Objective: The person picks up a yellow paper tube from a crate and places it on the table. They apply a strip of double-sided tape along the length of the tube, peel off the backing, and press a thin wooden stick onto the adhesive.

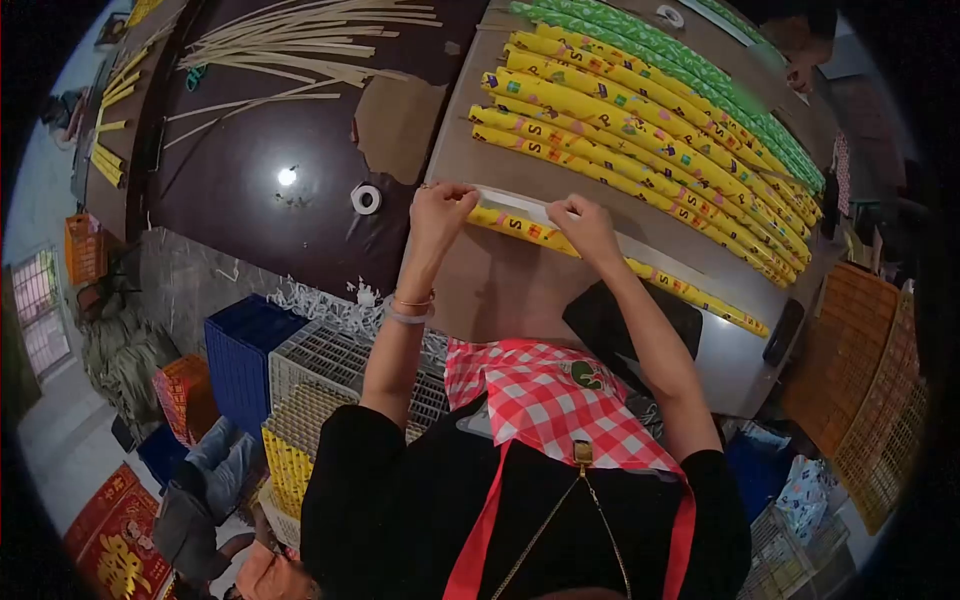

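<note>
A long yellow printed paper roll [690, 294] lies slantwise on the table in front of me. Along its upper side runs a narrow white strip [512, 203], stretched between my two hands; whether it is tape or the paper's edge I cannot make out. My left hand [442, 218] is closed in a pinch at the strip's left end, beside the end of the roll. Fingers curled, my right hand [585, 232] pinches the strip farther along and covers part of the roll. Beyond my hands, several finished-looking yellow rolls [640, 130] lie side by side.
Green printed rolls [660, 65] lie behind the yellow ones. On the dark left tabletop are a white tape roll [366, 200] and thin wooden strips [290, 45]. A black object [635, 325] sits near my right forearm. Crates [245, 350] stand below left; another person's hand [800, 75] shows top right.
</note>
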Available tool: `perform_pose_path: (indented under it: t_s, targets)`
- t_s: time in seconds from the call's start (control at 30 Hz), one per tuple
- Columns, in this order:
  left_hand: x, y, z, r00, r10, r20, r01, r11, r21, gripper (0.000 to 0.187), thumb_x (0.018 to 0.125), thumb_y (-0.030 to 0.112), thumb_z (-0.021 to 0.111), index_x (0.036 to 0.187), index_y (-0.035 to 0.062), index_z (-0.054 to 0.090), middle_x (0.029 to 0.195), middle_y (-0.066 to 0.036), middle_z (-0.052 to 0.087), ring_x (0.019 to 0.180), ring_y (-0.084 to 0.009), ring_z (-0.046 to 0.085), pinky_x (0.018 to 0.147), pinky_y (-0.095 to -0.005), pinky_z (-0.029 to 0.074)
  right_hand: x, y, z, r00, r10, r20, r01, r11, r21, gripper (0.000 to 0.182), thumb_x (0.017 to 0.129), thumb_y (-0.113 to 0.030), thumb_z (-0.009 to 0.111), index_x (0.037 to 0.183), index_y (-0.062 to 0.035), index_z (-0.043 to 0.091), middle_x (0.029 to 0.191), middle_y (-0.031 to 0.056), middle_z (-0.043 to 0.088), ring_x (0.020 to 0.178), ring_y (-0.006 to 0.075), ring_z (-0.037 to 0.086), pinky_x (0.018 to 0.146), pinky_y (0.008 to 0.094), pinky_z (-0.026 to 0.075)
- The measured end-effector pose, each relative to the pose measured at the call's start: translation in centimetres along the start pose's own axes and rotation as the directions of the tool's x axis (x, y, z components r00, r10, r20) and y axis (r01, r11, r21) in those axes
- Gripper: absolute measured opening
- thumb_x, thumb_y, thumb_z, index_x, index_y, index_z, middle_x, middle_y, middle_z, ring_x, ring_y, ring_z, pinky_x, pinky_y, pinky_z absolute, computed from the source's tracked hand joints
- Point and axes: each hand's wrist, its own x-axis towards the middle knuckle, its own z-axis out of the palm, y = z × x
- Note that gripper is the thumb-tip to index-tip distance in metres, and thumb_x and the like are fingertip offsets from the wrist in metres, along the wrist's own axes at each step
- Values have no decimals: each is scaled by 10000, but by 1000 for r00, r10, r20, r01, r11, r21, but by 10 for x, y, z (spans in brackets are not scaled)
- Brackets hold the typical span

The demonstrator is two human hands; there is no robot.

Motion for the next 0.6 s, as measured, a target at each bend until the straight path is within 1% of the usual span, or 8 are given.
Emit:
perform_pose_path:
  t_s: [0.07,0.23,0.33,0.4,0.47,0.5,0.53,0.6]
  targets:
    - [6,-6,4,999,-31,16,31,999,-7,229,718,205,652,833,7,660,761,-124,605,685,-196,602,622,-279,473,4,-3,1,999,52,-7,-53,996,-71,308,742,-312,599,766,-5,590,770,151,618,728,299,595,637,341,452]
    - [15,-20,9,996,-61,59,59,998,25,232,717,205,657,834,5,659,762,-127,611,665,-205,611,610,-281,480,5,-4,15,995,49,-85,-61,987,-146,296,731,-313,606,747,-19,590,735,139,603,704,294,583,621,357,448]
    - [16,-13,4,985,-133,110,131,991,28,222,718,193,655,842,9,660,766,-124,618,671,-199,616,620,-276,480,3,-5,21,992,33,-123,-56,980,-191,294,724,-317,613,719,-25,580,707,130,581,679,297,568,606,374,440]
    - [17,-12,2,976,-190,106,194,981,-30,218,719,186,657,849,11,661,737,-120,621,674,-192,618,622,-275,479,4,-9,22,989,31,-144,-63,973,-222,295,721,-318,617,705,-26,574,694,126,568,665,298,560,599,383,435]
    - [18,-16,4,975,-202,96,207,977,-44,201,702,209,655,817,44,672,717,-98,628,667,-207,615,623,-293,481,4,-14,23,990,40,-134,-79,950,-303,276,736,-297,623,744,-25,579,710,111,566,673,273,559,614,356,433]
    - [18,-18,4,974,-211,78,216,974,-63,186,686,231,654,784,76,682,697,-75,634,659,-221,611,625,-312,483,4,-15,24,990,52,-133,-90,950,-300,276,736,-297,623,744,-25,579,710,111,566,673,273,559,614,356,433]
    - [19,-20,4,974,-212,85,217,974,-60,186,686,231,654,784,76,682,697,-75,634,659,-221,611,625,-312,483,5,-15,25,989,37,-144,-82,944,-320,277,731,-301,625,730,-28,573,700,109,560,675,278,557,610,364,434]
    - [20,-23,1,984,-160,78,156,986,53,171,684,230,655,777,89,685,698,-69,635,669,-221,604,633,-315,478,6,-16,28,987,33,-155,-84,937,-338,279,726,-304,627,715,-31,567,689,107,554,678,283,554,605,371,434]
